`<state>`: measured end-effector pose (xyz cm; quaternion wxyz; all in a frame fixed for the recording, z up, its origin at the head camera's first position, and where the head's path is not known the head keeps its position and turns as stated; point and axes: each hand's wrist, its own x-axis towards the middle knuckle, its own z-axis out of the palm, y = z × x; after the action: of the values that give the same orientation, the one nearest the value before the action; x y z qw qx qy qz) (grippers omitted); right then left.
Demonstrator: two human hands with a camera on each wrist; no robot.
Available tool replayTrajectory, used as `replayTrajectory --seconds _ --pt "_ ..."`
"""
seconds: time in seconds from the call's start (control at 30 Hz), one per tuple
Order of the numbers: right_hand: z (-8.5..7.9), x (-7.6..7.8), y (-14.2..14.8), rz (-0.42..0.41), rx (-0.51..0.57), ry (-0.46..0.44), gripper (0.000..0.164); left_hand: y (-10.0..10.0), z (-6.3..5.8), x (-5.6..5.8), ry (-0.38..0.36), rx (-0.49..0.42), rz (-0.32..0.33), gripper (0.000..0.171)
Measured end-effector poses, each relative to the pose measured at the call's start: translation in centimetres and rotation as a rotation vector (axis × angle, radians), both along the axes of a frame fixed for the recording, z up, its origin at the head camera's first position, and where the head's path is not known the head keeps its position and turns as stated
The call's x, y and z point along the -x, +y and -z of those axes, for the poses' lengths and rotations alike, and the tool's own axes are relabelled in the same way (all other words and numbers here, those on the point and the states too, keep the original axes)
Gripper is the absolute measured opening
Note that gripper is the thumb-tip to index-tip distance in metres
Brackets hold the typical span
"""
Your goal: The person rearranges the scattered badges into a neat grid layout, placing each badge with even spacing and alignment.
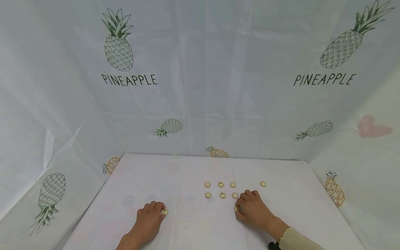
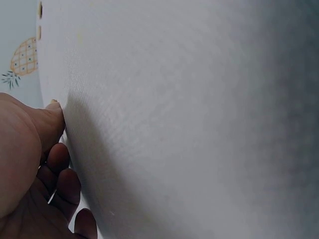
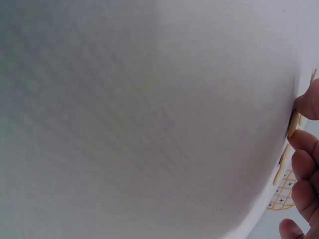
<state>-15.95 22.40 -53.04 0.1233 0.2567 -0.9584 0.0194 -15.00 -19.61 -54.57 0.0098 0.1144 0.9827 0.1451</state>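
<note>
My left hand (image 1: pixel 149 220) is at the left of the white-covered table and pinches a small round pale-yellow disc (image 1: pixel 165 211) between thumb and fingers. In the left wrist view the thumb meets the tabletop, and that disc is mostly hidden. My right hand (image 1: pixel 252 212) rests low at the right of centre, its thumb and forefinger on either side of another disc (image 3: pixel 293 123). Just beyond these fingertips lies a disc (image 1: pixel 235 196), the nearest one of two short rows. Other discs in those rows include one (image 1: pixel 222 195) in front and one (image 1: pixel 221 184) behind, with dark central marks.
A single disc (image 1: pixel 263 184) lies apart, behind and right of my right hand. The table (image 1: pixel 187 236) ends at a white back curtain (image 1: pixel 218 104) printed with pineapples, with similar sheets at both sides. Something black (image 1: pixel 274 246) shows by the right sleeve.
</note>
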Motion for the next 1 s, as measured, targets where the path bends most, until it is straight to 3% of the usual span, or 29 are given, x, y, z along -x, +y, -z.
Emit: replayTrajectory --seconds 0.37,0.67,1.0 --pt "-1.4 0.9 1.8 0.067 0.012 -0.037 0.029 -0.1 -0.2 0.0 0.049 0.026 0.046 0.02" --pt "-2.5 1.9 3.9 0.097 0.004 0.036 0.021 -0.1 0.0 -0.2 0.109 0.117 0.099 0.022" --pt "-2.8 3.7 8.3 0.105 -0.004 0.127 0.017 -0.1 0.1 -0.3 0.121 0.099 0.108 0.023"
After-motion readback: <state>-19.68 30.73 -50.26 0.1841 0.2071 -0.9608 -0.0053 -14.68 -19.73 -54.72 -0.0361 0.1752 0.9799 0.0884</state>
